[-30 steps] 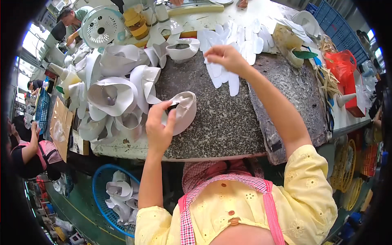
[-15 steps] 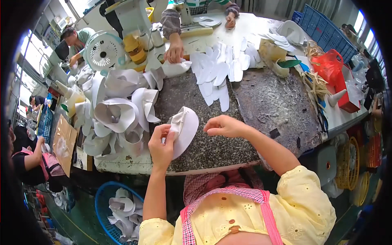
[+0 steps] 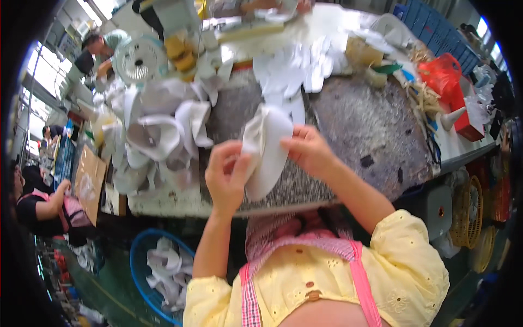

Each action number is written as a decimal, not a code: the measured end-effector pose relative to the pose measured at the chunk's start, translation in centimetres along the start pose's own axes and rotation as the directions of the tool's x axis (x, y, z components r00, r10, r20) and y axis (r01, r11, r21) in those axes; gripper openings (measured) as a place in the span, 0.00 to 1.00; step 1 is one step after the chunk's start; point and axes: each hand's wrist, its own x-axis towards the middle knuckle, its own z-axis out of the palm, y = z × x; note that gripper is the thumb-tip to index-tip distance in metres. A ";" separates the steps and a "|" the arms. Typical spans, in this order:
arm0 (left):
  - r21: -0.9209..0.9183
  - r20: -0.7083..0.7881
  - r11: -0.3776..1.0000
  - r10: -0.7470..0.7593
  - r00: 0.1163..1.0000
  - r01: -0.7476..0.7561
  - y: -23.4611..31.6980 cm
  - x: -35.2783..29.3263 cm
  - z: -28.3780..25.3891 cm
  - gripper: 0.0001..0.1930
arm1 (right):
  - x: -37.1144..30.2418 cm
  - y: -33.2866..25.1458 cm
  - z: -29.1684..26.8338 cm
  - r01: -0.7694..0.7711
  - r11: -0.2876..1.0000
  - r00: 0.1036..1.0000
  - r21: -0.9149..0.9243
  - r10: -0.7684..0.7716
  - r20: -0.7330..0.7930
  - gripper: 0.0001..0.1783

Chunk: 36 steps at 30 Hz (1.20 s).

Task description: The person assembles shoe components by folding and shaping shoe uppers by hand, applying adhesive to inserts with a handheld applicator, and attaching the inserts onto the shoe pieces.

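Piece (image 3: 275, 152), white, rounded, one: held between your two hands above the front of the speckled slab (image 3: 308, 191), a gathered edge toward your left, a smooth face toward your right.

Left grip (image 3: 224, 177): partly closed, thumb and fingers on the gathered side. Risk: a hard pinch there could crease the folds or pull them askew.

Right grip (image 3: 311, 150): closed to a pinch at the smooth side's outer edge. Risk: only the edge appears held, so a tug could let it slip, or bend the rim out of shape. How firmly either side presses, you cannot tell from here; the view is blurred.

Speckled slab: beneath the piece, rough-looking. Risk: a drop could mark the white face.

Flat white pieces (image 3: 291, 68), many: overlapping, just beyond the piece. Risk: a forward sweep of your knuckles could scatter them.

Curved white pieces (image 3: 163, 131), heaped: left on the tabletop (image 3: 316, 24). Risk: your left elbow or wrist, swung wide, could topple the loose stack.

Blue basket (image 3: 140, 294): below, left, holding more white pieces.
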 end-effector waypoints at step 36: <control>0.363 0.383 0.719 0.465 0.798 -0.593 -3.3 -3.4 0.6 0.07 | -4.8 2.3 1.8 0.195 0.639 0.979 -0.744 -0.169 0.112 0.31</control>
